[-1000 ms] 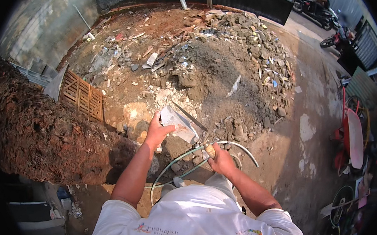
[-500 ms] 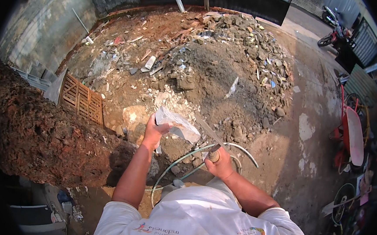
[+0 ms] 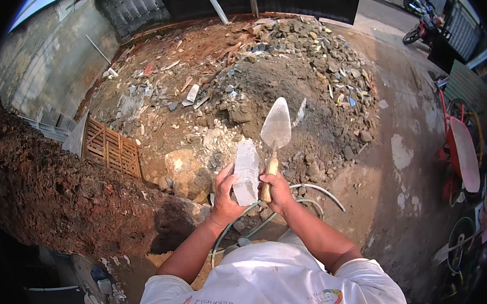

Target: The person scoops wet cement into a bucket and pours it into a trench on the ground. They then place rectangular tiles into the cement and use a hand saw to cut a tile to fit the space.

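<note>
Upright in front of me is a broken piece of light grey block (image 3: 246, 171), long and rough-edged. My left hand (image 3: 226, 198) is closed on its left side, the thumb across its lower face. To its right, my right hand (image 3: 280, 190) grips the wooden handle of a pointed masonry trowel (image 3: 276, 124). The trowel's blade points away from me, its flat face showing. The fingertips of my right hand lie close to the block's right edge; whether they touch it I cannot tell.
A heap of soil and rubble (image 3: 284, 81) spreads ahead. A green hose (image 3: 249, 233) curls by my legs. On the left stand a reddish earth bank (image 3: 77, 192) and a brown slatted crate (image 3: 110, 147). A red wheelbarrow (image 3: 463, 153) and a motorbike (image 3: 423, 21) are on the right.
The block has swung from slanting to upright and come closer to my right hand. The trowel has turned so that its blade faces me and points away. Both hands have drawn together.
</note>
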`<control>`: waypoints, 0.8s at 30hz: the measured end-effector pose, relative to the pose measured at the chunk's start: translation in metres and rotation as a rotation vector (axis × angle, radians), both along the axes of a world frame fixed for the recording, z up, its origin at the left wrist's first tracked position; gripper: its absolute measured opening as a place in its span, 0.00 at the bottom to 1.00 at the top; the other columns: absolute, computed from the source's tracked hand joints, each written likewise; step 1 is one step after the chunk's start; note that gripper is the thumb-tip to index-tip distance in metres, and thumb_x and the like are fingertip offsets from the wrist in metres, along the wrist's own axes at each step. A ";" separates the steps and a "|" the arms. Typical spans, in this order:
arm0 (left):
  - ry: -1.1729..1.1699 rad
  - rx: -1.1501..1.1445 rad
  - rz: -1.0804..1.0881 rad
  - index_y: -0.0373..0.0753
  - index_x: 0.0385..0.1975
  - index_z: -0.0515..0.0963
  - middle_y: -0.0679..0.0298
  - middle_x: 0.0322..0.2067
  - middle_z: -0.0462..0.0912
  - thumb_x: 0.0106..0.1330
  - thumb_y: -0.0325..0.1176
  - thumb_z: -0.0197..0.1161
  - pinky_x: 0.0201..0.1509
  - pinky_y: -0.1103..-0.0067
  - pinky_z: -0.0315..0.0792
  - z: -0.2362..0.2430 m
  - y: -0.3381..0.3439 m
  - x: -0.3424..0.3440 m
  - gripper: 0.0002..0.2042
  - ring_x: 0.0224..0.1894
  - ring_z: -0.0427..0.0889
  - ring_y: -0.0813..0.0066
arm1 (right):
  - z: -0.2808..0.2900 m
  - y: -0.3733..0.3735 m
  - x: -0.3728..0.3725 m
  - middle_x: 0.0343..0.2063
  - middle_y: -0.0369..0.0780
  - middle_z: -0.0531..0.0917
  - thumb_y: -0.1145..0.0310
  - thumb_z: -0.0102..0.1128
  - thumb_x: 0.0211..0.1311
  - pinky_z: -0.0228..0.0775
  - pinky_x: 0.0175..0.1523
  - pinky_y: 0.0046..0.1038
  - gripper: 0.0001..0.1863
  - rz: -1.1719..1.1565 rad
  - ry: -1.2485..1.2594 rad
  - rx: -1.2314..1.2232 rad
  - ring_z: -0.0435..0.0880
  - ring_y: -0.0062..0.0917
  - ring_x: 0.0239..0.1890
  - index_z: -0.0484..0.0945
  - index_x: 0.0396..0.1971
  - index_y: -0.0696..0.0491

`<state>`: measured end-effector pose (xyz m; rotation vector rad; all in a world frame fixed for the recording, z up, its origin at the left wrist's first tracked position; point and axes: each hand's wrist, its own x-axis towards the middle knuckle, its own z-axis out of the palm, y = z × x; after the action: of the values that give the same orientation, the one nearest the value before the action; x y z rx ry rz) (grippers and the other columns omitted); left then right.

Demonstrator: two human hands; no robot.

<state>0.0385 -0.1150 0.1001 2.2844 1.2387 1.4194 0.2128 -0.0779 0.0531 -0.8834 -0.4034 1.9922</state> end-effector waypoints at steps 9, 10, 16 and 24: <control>-0.657 -0.817 -0.450 0.47 0.75 0.47 0.47 0.75 0.42 0.57 0.50 0.68 0.75 0.56 0.49 -0.003 -0.024 -0.009 0.48 0.77 0.45 0.52 | -0.008 0.004 0.015 0.44 0.41 0.79 0.77 0.53 0.47 0.75 0.55 0.34 0.29 0.052 0.047 0.232 0.81 0.33 0.46 0.68 0.55 0.56; -0.796 -0.915 -0.391 0.46 0.75 0.46 0.48 0.75 0.43 0.58 0.51 0.67 0.74 0.56 0.51 -0.001 -0.014 -0.011 0.48 0.77 0.47 0.52 | -0.009 0.005 0.016 0.43 0.40 0.78 0.77 0.54 0.48 0.74 0.54 0.32 0.27 0.078 0.026 0.280 0.81 0.31 0.45 0.69 0.54 0.55; -0.918 -1.295 -0.390 0.40 0.72 0.51 0.57 0.63 0.68 0.56 0.29 0.68 0.68 0.65 0.65 0.007 0.032 -0.018 0.43 0.66 0.69 0.63 | -0.015 0.006 0.017 0.39 0.39 0.80 0.74 0.58 0.51 0.72 0.50 0.31 0.23 0.126 -0.409 0.534 0.81 0.30 0.43 0.71 0.50 0.57; -0.763 -0.867 -0.102 0.37 0.66 0.59 0.59 0.56 0.73 0.47 0.20 0.71 0.64 0.66 0.70 -0.047 0.043 -0.044 0.42 0.60 0.74 0.63 | 0.021 -0.033 0.041 0.29 0.57 0.83 0.66 0.61 0.55 0.74 0.42 0.48 0.21 0.009 -1.083 0.642 0.83 0.56 0.35 0.68 0.48 0.55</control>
<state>-0.0056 -0.0719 0.0526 1.0680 1.1172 1.1803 0.2542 -0.1104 0.0745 -1.4314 -1.5322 1.0775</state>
